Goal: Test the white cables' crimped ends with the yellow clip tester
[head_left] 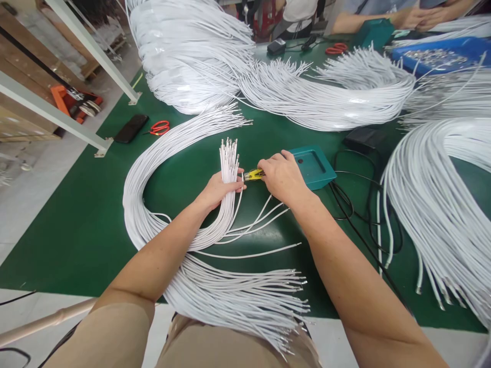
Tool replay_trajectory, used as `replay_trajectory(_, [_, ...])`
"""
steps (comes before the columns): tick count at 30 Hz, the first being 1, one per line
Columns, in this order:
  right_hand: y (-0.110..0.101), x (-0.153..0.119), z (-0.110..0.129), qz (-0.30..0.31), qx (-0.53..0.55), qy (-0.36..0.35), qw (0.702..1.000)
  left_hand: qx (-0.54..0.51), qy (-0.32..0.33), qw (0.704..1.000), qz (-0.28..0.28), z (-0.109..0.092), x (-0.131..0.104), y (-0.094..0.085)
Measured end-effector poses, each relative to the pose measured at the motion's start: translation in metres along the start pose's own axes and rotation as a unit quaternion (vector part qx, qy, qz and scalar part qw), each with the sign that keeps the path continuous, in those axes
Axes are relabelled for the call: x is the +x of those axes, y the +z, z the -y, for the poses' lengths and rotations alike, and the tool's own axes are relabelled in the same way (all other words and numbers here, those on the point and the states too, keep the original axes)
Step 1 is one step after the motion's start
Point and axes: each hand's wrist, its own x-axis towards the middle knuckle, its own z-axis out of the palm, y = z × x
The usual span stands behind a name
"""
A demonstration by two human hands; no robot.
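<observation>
My left hand point(220, 190) is wrapped round a bunch of white cables point(229, 168), whose metal-tipped ends stick up above the fingers. In my right hand point(282, 174) is a pair of yellow-handled pliers point(253, 175), pointing left. The jaws meet the end of a single cable beside my left fingertips; whether they grip it I cannot tell. The bunch curves down and joins a larger C-shaped bundle point(134, 199) on the green table. A few loose cables fan out to the right beneath my hands. More cable ends point(268, 291) lie towards my lap.
Behind my right hand sits a teal device point(312, 166) with black cords point(368, 204). Large white cable bundles point(326, 102) lie at the back and right. Red-handled scissors point(159, 128), a black phone point(131, 128) and a blue tray point(441, 53) are farther off. A co-worker's hands point(422, 18) show at the top right.
</observation>
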Motion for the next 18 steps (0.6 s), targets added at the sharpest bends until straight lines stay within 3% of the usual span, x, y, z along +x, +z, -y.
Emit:
replay_trajectory(7, [0.005, 0.004, -0.003, 0.009, -0.003, -0.040, 0.999, 0.053, 0.012, 0.998, -0.036, 0.003, 0.003, 0.000])
replay_trajectory(18, [0.009, 0.009, -0.006, 0.014, 0.000, -0.037, 0.999, 0.179, 0.054, 0.980, -0.068, 0.014, 0.011, -0.001])
